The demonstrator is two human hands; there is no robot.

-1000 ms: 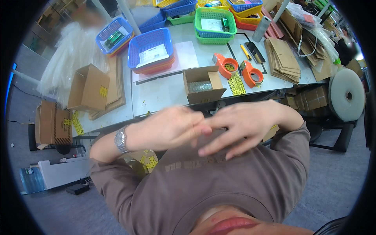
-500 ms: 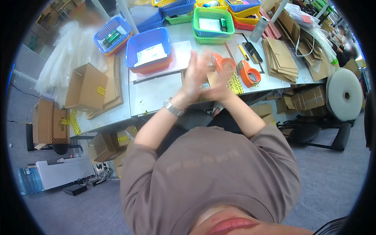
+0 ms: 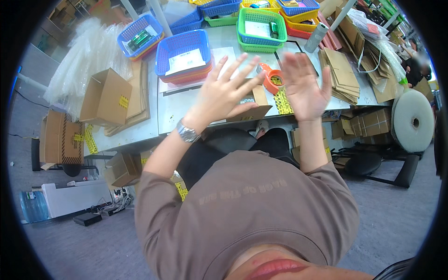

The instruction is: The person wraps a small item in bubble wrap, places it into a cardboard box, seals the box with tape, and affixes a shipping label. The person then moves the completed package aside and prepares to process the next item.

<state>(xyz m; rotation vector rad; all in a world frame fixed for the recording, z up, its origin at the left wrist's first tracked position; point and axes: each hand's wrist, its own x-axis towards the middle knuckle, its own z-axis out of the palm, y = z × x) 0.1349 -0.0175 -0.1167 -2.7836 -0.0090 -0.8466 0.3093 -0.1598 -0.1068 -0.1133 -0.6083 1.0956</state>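
Both of my hands are raised over the near edge of the table, apart and holding nothing. My left hand [image 3: 224, 93] shows its back with the fingers spread, and a metal watch [image 3: 187, 131] circles that wrist. Palm up, my right hand [image 3: 304, 88] has its fingers stretched out and slightly blurred. Between and below them lies a small open cardboard box [image 3: 262, 111], partly hidden by my left hand. Orange tape dispensers [image 3: 272, 83] lie beyond the box, partly behind my right hand. A strip of yellow-and-black tape [image 3: 283, 102] hangs at the table edge.
Stacked blue baskets [image 3: 181, 46] and green baskets [image 3: 261, 28] stand at the back. An open carton [image 3: 105, 98] and bubble wrap [image 3: 84, 60] are on the left. Flat cardboard [image 3: 339, 74], a grey cylinder [image 3: 317, 37] and a large white roll [image 3: 414, 119] are on the right.
My hands were close together over the small box, and have moved apart. My left hand spread its fingers; my right hand went right and turned its palm up.
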